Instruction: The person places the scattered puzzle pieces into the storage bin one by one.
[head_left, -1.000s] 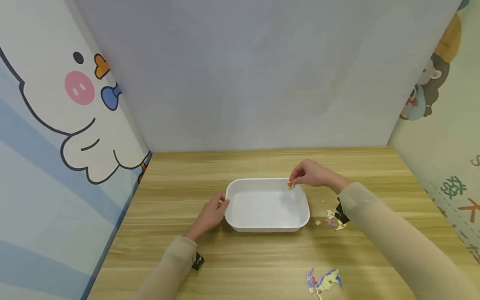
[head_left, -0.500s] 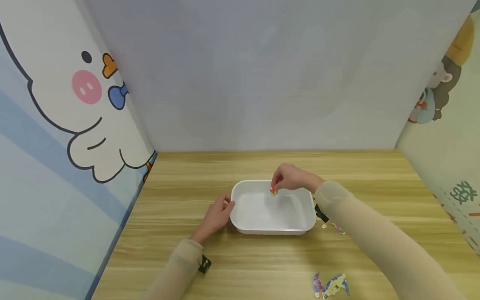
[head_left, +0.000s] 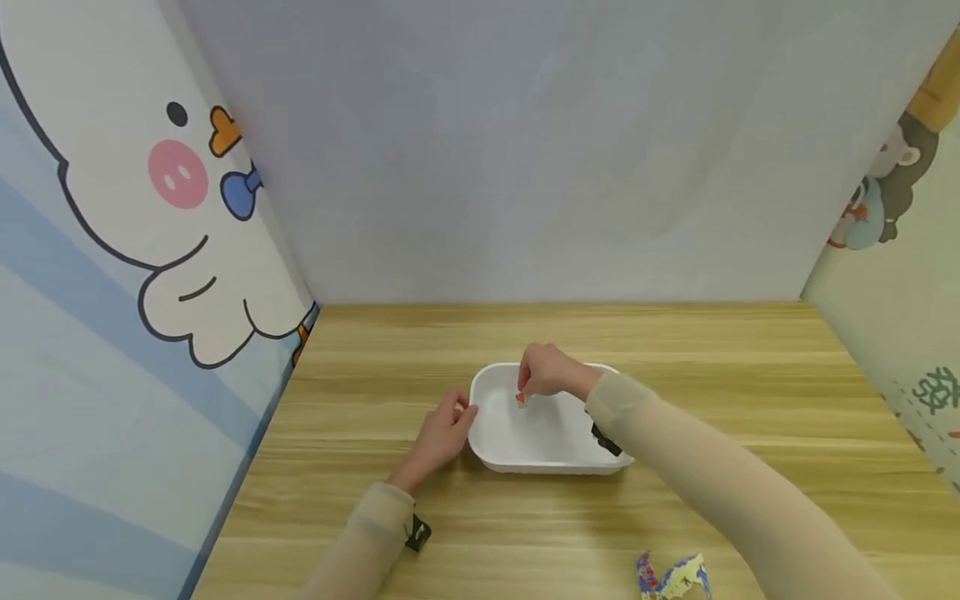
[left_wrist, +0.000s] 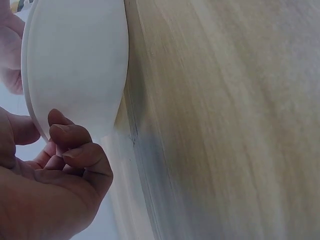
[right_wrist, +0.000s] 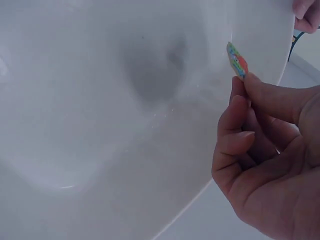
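A shallow white rectangular tray (head_left: 525,450) with rounded corners sits on the wooden table. At its left end my left hand (head_left: 441,435) holds the rim. In the left wrist view the thumb hooks over the edge while curled fingers press the tray's outer wall (left_wrist: 75,60). Over the tray's inside, my right hand (head_left: 550,372) pinches a small, thin, colourful scrap (right_wrist: 236,61) between thumb and index finger. Red, green and blue print shows on it. The scrap hangs above the tray floor, whose bare white surface (right_wrist: 75,100) carries the hand's shadow.
Torn printed scraps (head_left: 684,577) in yellow, blue and purple lie near the table's front edge. A plain pale wall (head_left: 525,167) rises behind the table (head_left: 375,342), and cartoon-printed panels (head_left: 112,333) stand at the sides.
My right hand has moved left and lower, from the tray's far right corner to over its left half, carrying the scrap. My left hand keeps its hold. The right sleeve now covers the scraps beside the tray.
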